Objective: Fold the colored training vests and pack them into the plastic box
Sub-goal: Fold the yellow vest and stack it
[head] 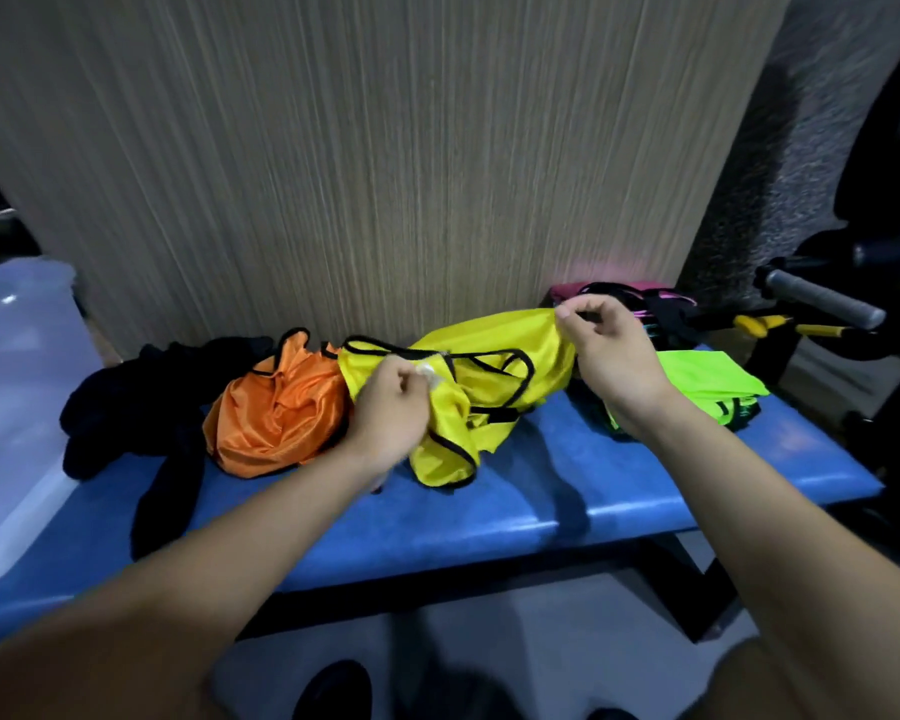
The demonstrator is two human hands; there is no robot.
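A yellow vest with black trim hangs crumpled over the blue bench. My left hand grips its lower left part. At the vest's upper right edge my right hand pinches the cloth and lifts it. An orange vest lies bunched to the left of the yellow one. Right of my hands lies a neon green vest, with a pink vest behind it. The clear plastic box stands at the far left.
Dark blue or black cloth lies in a heap on the bench's left part. A wood-grain panel rises right behind the bench. Gym equipment with a grey grip stands at the right. My dark shoes are on the floor below.
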